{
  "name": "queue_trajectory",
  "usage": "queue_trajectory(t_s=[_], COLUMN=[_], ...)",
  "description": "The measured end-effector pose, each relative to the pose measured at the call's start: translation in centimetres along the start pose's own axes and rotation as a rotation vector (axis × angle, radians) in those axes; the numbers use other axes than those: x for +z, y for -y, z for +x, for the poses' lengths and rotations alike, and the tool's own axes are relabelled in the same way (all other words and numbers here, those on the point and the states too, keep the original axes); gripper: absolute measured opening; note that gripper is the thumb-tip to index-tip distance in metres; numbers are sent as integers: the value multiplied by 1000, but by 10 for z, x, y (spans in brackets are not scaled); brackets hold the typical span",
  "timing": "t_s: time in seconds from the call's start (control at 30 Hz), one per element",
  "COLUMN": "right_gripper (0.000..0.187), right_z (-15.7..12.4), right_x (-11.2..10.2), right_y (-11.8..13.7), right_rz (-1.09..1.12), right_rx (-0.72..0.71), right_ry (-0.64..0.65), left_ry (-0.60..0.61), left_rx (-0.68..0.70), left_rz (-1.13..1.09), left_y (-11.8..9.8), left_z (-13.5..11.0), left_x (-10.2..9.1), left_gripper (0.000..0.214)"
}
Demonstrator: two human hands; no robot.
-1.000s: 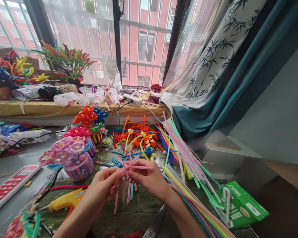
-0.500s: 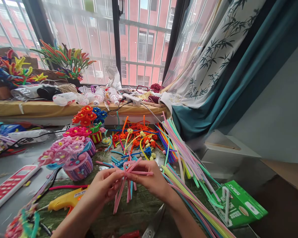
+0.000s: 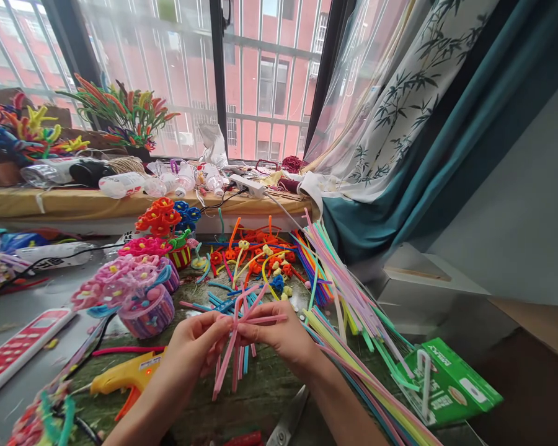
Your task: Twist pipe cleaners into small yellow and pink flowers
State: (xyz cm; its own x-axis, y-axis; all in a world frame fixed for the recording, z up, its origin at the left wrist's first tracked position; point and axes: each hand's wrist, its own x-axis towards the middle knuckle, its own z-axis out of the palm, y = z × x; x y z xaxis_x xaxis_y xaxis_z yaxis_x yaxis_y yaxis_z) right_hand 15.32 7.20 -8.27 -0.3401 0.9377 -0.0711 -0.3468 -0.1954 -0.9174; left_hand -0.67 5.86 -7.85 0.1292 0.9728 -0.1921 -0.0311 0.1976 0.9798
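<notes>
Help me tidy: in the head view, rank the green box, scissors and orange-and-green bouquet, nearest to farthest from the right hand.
1. Scissors: just nearside of the right hand.
2. Green box: off to the right.
3. Orange-and-green bouquet: far back, left.

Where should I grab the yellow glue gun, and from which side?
Take the yellow glue gun likely by its rear, behind the orange trigger, from the right: the nozzle points left and may be hot, since a red light glows. Your left forearm partly hides the rear.
</notes>
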Motion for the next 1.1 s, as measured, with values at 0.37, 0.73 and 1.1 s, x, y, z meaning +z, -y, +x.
queue_trajectory(t_s=[0.37,0.73,1.1], right_gripper=[43,37,35], right_z=[1,-4,-8], right_x=[1,-6,-6], right_y=[1,5,10], right_rz=[-90,-247,-66], right_rx=[-85,-161,-44], right_ry=[-84,-17,91], left_ry=[-49,94,34], left_rx=[62,210,1067], left_rz=[109,313,869], left_y=[-5,-13,-5], left_z=[-2,-3,-13], left_x=[3,-5,-14], left_gripper=[40,35,20])
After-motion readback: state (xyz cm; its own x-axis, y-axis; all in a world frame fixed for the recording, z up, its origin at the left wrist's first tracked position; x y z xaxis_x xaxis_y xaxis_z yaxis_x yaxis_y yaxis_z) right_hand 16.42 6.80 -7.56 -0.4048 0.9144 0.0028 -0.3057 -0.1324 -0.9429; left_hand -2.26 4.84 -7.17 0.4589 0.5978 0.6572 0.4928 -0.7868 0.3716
